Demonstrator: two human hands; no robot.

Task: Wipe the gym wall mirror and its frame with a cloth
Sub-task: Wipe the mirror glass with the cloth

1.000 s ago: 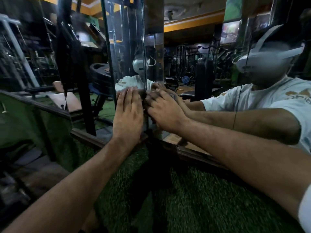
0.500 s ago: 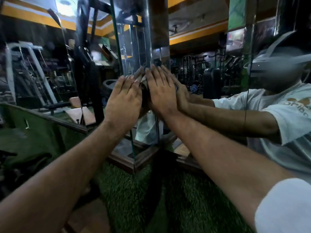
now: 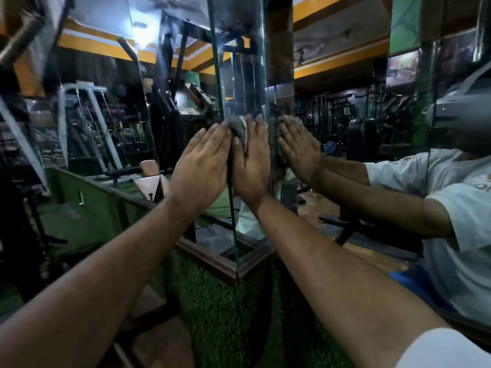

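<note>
With my left hand (image 3: 200, 163) and right hand (image 3: 251, 166) flat, fingers straight, pinching the crumpled grey cloth (image 3: 239, 128) around the mirrored glass corner edge (image 3: 233, 195), I should keep even pressure on both faces as I slide along it.

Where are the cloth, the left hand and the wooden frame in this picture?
cloth (image 3: 238, 126): head view, on the grey bunched fabric showing between the two hands.
left hand (image 3: 202, 166): head view, on the back of the hand.
wooden frame (image 3: 212, 257): head view, on the brown rail under the glass.
</note>
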